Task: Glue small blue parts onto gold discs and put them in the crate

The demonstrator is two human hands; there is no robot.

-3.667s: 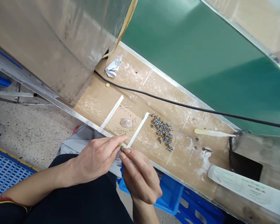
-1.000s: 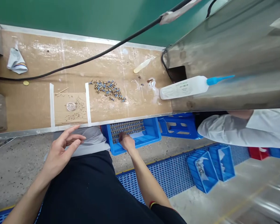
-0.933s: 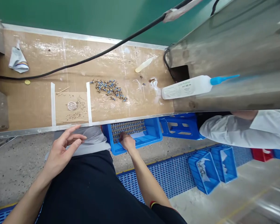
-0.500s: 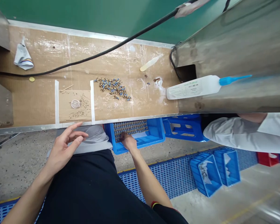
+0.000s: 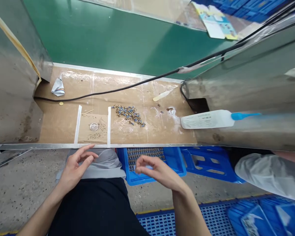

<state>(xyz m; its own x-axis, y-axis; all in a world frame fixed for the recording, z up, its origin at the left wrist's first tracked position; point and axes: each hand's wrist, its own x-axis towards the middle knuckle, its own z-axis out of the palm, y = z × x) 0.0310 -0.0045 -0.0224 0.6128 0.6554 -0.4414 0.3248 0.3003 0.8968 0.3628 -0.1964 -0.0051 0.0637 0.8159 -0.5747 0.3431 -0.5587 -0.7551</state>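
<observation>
My left hand [image 5: 76, 167] hovers over my lap just below the bench edge, fingers apart and holding nothing. My right hand [image 5: 158, 171] is raised above a blue tray [image 5: 178, 165] that holds rows of small parts [image 5: 145, 153]; its fingers are loosely curled and spread, with nothing visible in them. On the cardboard-covered bench [image 5: 59, 126] lies a pile of small blue-and-brass parts [image 5: 130, 114]. To its left, a patch framed by two white tape strips [image 5: 109, 126] holds a small clear disc [image 5: 93, 126].
A white glue bottle [image 5: 206, 119] with a blue nozzle lies at the right by a metal housing [image 5: 248, 82]. A black cable [image 5: 113, 90], wooden stick [image 5: 163, 95], crumpled paper [image 5: 57, 88] and a green belt [image 5: 125, 36] lie beyond. Another person's white sleeve [image 5: 267, 177] is right.
My right hand has lifted out of the blue tray, and its fingers have spread. My left hand stays open by the bench edge. The view has tilted up toward the belt.
</observation>
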